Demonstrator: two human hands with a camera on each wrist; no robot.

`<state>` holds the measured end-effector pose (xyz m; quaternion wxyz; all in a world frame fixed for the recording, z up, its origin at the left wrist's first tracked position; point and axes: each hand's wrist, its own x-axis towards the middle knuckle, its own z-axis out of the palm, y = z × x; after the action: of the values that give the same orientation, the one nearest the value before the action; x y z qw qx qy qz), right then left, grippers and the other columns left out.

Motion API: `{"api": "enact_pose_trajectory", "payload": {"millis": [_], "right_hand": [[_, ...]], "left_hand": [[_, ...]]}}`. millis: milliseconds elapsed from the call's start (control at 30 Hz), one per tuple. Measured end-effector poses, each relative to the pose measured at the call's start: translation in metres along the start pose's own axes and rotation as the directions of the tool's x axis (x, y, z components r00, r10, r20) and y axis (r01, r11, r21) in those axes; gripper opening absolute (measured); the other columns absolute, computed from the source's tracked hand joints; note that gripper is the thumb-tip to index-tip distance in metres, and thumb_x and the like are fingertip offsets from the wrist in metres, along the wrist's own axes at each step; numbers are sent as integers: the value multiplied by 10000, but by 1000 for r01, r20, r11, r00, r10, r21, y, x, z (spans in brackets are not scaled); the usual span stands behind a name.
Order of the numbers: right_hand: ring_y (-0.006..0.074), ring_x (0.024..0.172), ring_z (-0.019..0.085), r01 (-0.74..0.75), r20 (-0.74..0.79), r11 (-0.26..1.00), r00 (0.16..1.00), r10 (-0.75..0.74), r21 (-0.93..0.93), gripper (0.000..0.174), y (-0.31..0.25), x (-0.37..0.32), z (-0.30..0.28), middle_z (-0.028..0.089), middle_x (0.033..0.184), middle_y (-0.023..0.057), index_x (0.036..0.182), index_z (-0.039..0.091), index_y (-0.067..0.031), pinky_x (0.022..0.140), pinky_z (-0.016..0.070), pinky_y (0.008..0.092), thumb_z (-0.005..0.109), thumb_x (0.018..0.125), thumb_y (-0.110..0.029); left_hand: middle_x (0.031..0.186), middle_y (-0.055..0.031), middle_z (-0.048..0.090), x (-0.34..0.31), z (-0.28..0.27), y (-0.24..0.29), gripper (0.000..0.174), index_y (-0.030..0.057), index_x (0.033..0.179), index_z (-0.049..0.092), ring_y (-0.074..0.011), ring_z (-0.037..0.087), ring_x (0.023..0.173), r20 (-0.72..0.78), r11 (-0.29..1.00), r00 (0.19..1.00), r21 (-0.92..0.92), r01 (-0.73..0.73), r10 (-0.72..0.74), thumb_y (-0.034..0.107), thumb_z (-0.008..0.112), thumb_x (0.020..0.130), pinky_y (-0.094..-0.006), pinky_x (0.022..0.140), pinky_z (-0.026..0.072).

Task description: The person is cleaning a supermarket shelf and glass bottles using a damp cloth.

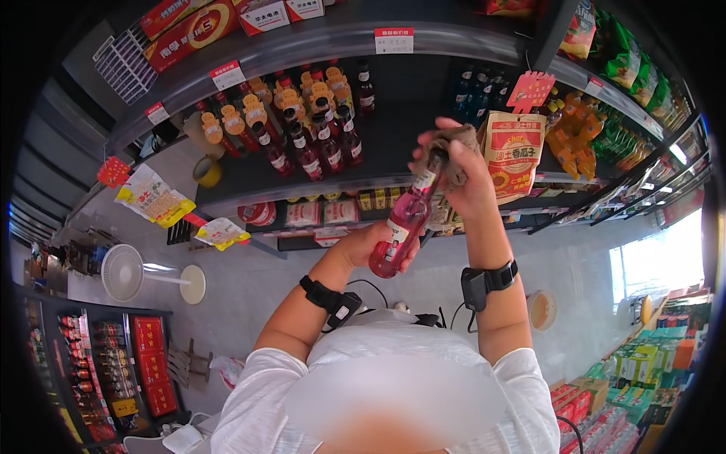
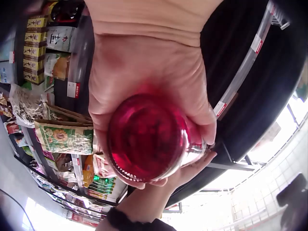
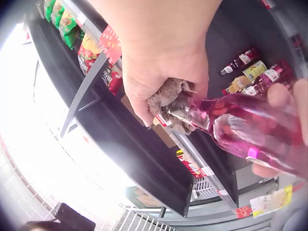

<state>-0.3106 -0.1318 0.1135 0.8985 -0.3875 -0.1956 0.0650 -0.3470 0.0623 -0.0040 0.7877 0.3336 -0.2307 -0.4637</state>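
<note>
White on the round-headed fan, out on the grey floor at far left in the head view. Next, yellow-and-white snack bags at the left end of the dark shelf, with a yellow roll just beside. Further right, on the same shelf, tagged bottles with orange paper cut-outs round the necks, and close in front of them, red-pink bottles with dark caps and pale labels.

Near the middle, in front of the shelf edge, grips the lower part of a pink glass bottle with the left hand: palm against the glass, fingers and thumb curled round opposite sides, base exposed in the left wrist view. Holds the bottle clear of the shelf, tilted, neck up and to the right.

At the neck, clasps a brown, crumpled cloth with the right hand, fingers and thumb bent round the fabric, cloth touching the glass. Cannot tell from these views how closely some of the right fingertips press, for the folds.

Just beyond the right hand, a brown-and-red seed packet; then orange bottles, and green bags higher up at far right.
</note>
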Motion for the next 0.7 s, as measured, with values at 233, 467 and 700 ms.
{"api": "enact_pose_trajectory", "payload": {"millis": [233, 467, 700], "right_hand": [[226, 807, 640, -9, -397, 1000, 918, 14, 14, 248, 24, 17, -5, 618, 895, 105, 1050, 513, -55, 661, 541, 362, 617, 906, -228], [159, 922, 624, 33, -307, 867, 928, -211, -497, 360, 69, -6, 8, 611, 1021, 81, 1182, 470, -19, 808, 520, 298, 618, 929, -229], [164, 1003, 603, -1, -410, 987, 910, -66, -161, 328, 60, -15, 11, 620, 1105, 96, 1161, 518, -3, 904, 469, 317, 597, 948, -240]], "left_hand": [[960, -85, 605, 3, 2, 0, 593, 32, 1210, 483, -182, 632, 791, -216, 981, 974, 194, -31, 74, 477, 623, 844, -327, 712, 528], [1013, -81, 591, 15, 13, 14, 475, 65, 1299, 396, -171, 608, 897, -423, 891, 818, 398, -220, 391, 332, 563, 943, -332, 814, 506], [1244, -90, 509, 21, 5, 7, 607, 61, 1359, 318, -181, 510, 1142, -429, 677, 568, 649, -348, 702, 261, 658, 898, -348, 994, 409]]}}
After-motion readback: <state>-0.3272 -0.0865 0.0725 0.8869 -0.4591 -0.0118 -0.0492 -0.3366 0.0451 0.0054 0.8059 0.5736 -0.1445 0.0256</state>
